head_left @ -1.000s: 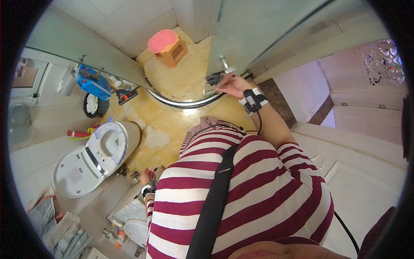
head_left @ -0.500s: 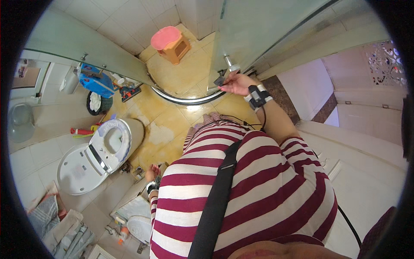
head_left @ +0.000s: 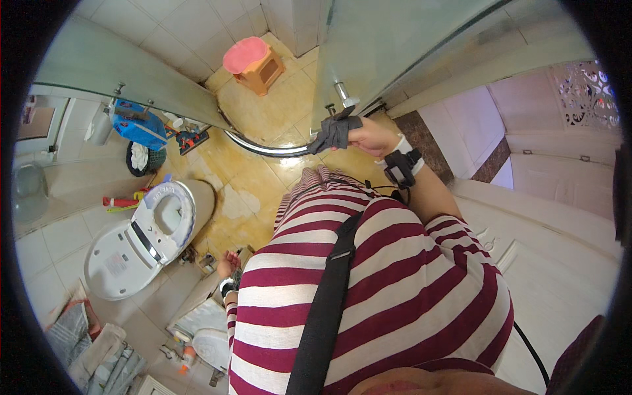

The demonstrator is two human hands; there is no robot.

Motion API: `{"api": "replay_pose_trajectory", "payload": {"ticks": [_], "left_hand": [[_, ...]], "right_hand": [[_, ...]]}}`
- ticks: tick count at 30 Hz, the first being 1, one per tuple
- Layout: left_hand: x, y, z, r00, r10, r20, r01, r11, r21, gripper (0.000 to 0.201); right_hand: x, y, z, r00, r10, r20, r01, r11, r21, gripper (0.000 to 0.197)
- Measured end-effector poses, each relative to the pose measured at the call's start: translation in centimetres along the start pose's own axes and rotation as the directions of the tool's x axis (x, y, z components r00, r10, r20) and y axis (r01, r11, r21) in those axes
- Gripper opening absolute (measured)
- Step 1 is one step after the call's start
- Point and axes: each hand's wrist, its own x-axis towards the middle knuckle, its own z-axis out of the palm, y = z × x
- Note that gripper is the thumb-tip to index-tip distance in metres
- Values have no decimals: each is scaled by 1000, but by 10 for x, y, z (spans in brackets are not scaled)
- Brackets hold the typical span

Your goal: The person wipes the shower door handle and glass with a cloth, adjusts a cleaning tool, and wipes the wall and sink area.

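In my right hand (head_left: 374, 137) is a dark grey cloth (head_left: 332, 133), gripped at its right end. The rest of the cloth lies bunched against the lower edge of a frosted glass shower door (head_left: 368, 49), just below a metal door knob (head_left: 343, 93). The fingertips of this hand are partly hidden by the cloth. My left hand (head_left: 228, 263) hangs low at my left side, fingers loosely apart, with nothing visible in it. It is nearest to a small wooden-edged item whose kind I cannot make out.
A curved metal track (head_left: 263, 149) borders the shower floor, where an orange stool (head_left: 263, 76) carries a pink basin (head_left: 245, 54). At left stands a toilet (head_left: 148, 230) with its lid raised. Beyond it are a dark bin (head_left: 156, 159) and a blue package (head_left: 138, 125). A washbasin (head_left: 212, 349) is lower left.
The cloth, hardly visible under my right hand before, now spreads out over the door edge. That hand has turned and shifted slightly right and down. The left hand stays low at my side.
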Motion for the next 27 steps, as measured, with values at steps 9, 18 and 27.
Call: {"api": "replay_pose_trajectory", "payload": {"ticks": [9,18,27], "left_hand": [[57,-10,-16,994,-108,-7,106,982,-154,21],[94,-17,-39,999,-29,44,36,988,-147,13],[122,-11,-60,998,-46,42,49,997,-53,15]], "right_hand": [[-13,-41,30,944,182,-276,-84,940,331,29],[-40,-73,19,617,-292,-731,307,944,-119,16],[-30,-129,91,652,-745,-141,243,381,-892,23]]}}
